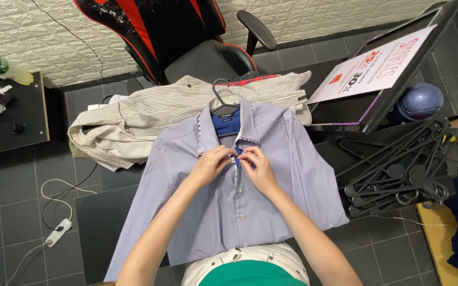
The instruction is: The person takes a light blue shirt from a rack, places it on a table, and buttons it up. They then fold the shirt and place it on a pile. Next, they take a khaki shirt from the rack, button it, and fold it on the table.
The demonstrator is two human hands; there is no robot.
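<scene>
Pinched together at frame centre: left hand (210, 165) and right hand (258, 168), fingers closed on the placket of one lilac shirt (292, 180), spread over the dark surface (102, 222) to its edges. One striped shirt (133, 119) behind. Upper right, one white slanted sign (377, 63); below, piled black hangers (398, 175).

hanger (222, 99): mostly inside shirt (271, 190) | top button: hidden by fingers (229, 156)

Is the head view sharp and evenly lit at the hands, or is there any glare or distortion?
Head view: even soft light, the left hand and right hand sharp on the lilac shirt; no glare; slight wide-angle bending at the edges, seen on the floor tiles.
</scene>
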